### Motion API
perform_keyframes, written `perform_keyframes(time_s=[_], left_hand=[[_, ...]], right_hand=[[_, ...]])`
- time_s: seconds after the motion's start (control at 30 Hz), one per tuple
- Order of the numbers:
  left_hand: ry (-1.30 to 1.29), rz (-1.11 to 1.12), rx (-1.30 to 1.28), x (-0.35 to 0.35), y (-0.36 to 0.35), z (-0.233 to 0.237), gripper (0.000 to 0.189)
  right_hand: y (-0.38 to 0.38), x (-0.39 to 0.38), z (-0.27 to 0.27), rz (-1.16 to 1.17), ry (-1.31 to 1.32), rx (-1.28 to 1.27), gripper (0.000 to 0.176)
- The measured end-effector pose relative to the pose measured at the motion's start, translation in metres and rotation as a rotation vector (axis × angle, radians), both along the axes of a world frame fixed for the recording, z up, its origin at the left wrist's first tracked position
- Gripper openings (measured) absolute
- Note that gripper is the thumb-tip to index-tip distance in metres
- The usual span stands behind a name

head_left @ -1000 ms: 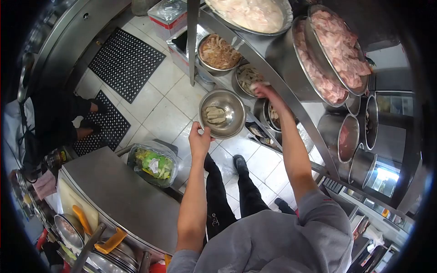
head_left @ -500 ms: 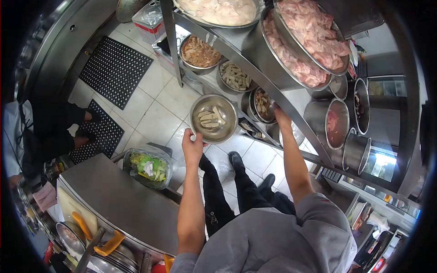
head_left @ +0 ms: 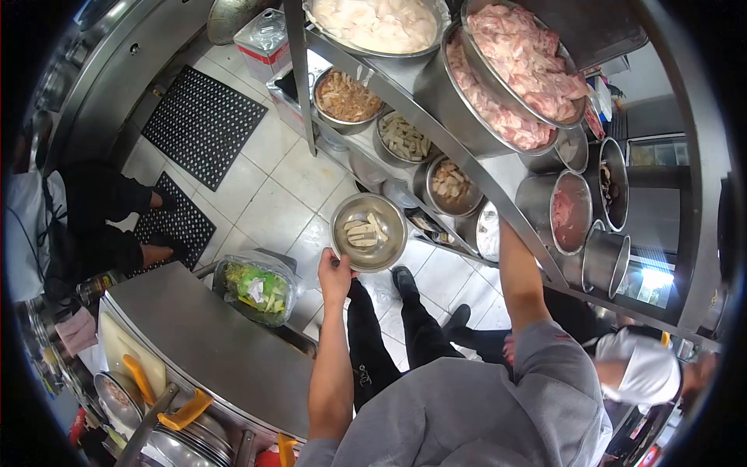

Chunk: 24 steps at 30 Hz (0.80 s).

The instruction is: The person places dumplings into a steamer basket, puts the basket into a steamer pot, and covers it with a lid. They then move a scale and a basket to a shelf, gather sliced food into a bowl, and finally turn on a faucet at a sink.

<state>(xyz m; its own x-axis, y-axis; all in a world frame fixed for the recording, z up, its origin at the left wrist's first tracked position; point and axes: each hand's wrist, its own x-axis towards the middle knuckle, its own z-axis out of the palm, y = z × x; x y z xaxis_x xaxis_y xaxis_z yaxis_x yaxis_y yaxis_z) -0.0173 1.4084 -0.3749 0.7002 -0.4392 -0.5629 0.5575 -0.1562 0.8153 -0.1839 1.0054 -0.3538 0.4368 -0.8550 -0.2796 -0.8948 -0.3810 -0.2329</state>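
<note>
My left hand [head_left: 336, 277] grips the near rim of a steel bowl [head_left: 387, 247] with a few pale food strips in it, held over the tiled floor. My right forearm [head_left: 520, 280] reaches up to the steel rack [head_left: 436, 132]; the hand itself is hidden behind the rack's slanted rail. Beyond the rail, on the lower shelf, stand bowls of pale strips [head_left: 403, 137], chunks [head_left: 451, 184] and shredded brown food [head_left: 345, 96].
Big bowls of raw pink meat [head_left: 523, 58] and white pieces [head_left: 377, 23] fill the top shelf. A bagged bin of green scraps [head_left: 255, 286] stands by the steel counter [head_left: 210, 342]. One person stands on black mats [head_left: 201, 117] at the left; another in a white cap [head_left: 643, 373] is at lower right.
The bowl has dropped slightly lower and nearer. My right hand slid from the rack's rail to behind it. A person in a white cap has appeared at lower right.
</note>
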Motion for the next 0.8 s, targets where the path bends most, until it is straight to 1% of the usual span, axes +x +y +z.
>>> perform_keyframes(time_s=[0.1,0.17,0.23,0.3,0.43,0.5,0.6,0.63,0.7,0.73,0.77,0.8], left_hand=[[0.041,0.034,-0.022,-0.003,0.007,-0.007,0.01],[0.051,0.025,-0.015,-0.002,0.011,-0.008,0.01],[0.063,0.006,-0.001,-0.001,0.013,-0.007,0.01],[0.021,-0.03,0.038,0.001,0.013,-0.008,0.01],[0.016,-0.032,0.038,0.0,0.012,-0.011,0.01],[0.059,0.006,0.005,0.0,0.012,-0.006,0.01],[0.022,0.042,-0.027,-0.003,0.012,-0.001,0.011],[0.024,0.048,-0.027,-0.002,0.012,-0.001,0.011],[0.046,-0.017,0.026,-0.001,0.015,-0.003,0.011],[0.043,-0.02,0.025,0.0,0.013,-0.003,0.011],[0.038,-0.012,0.018,-0.001,0.012,-0.004,0.011],[0.031,-0.001,0.011,0.0,0.012,-0.005,0.011]], right_hand=[[-0.003,-0.022,0.004,-0.059,-0.057,0.007,0.036],[-0.004,-0.022,0.006,-0.072,-0.075,-0.002,0.037],[-0.002,-0.015,0.003,-0.063,-0.063,-0.017,0.037],[-0.002,0.0,-0.008,-0.037,-0.017,-0.041,0.038],[0.005,0.038,-0.03,-0.009,0.051,-0.073,0.04],[0.018,0.047,-0.036,-0.019,-0.011,-0.012,0.04],[0.049,0.051,-0.04,-0.129,-0.249,0.249,0.041],[0.054,0.055,-0.042,-0.122,-0.247,0.249,0.041],[0.08,0.063,-0.041,0.126,-0.172,-0.01,0.047],[0.083,0.07,-0.031,0.195,-0.177,-0.039,0.055],[0.08,0.07,-0.029,0.191,-0.177,-0.04,0.055],[0.075,0.073,-0.026,0.105,-0.127,0.168,0.055]])
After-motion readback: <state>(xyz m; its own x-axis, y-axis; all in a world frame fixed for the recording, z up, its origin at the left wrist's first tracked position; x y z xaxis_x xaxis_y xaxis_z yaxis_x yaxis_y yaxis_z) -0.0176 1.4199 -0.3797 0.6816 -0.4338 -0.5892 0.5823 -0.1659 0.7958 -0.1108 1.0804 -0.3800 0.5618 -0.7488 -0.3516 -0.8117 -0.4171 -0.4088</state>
